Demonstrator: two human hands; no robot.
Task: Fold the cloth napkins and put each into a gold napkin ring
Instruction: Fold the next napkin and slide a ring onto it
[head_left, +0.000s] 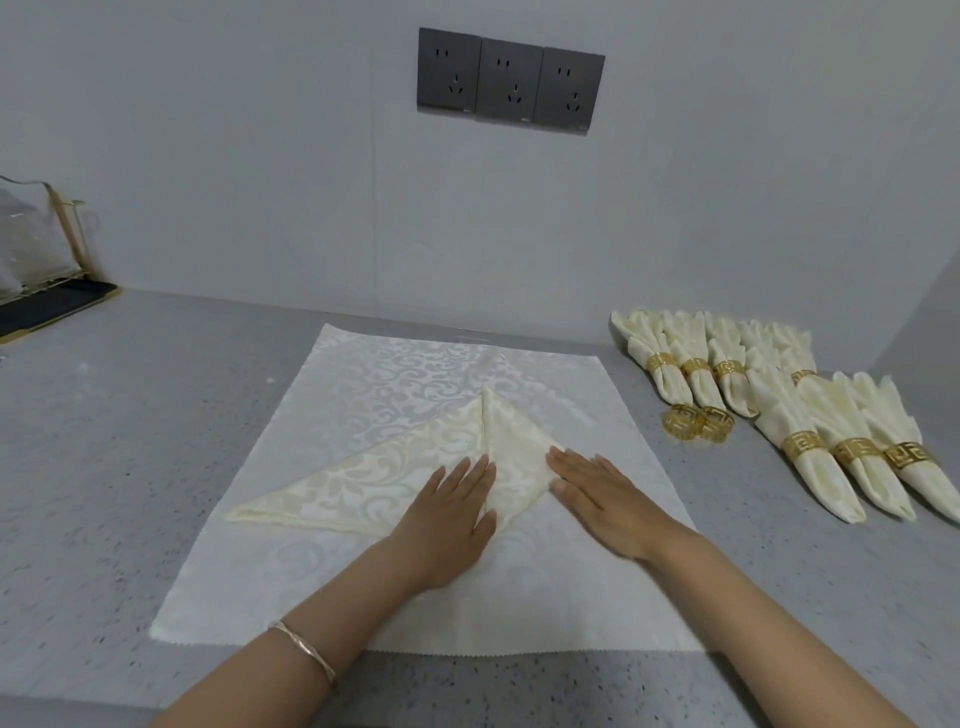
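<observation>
Pressing flat, both hands lay on the napkin, fingers straight, gripping nothing: left hand on its lower middle by the centre fold, right hand on the right flap's edge, the two just apart. Napkin was a cream triangle, right corner folded up to the apex, left corner pointing to 9 o'clock, lying on a larger white cloth on the grey counter. Two loose rings sat touching each other at 3 o'clock of the cloth, beside ringed napkins in two rows. Outlets were on the wall at 12 o'clock, a rack at 9 o'clock. A bracelet was on the left wrist.
</observation>
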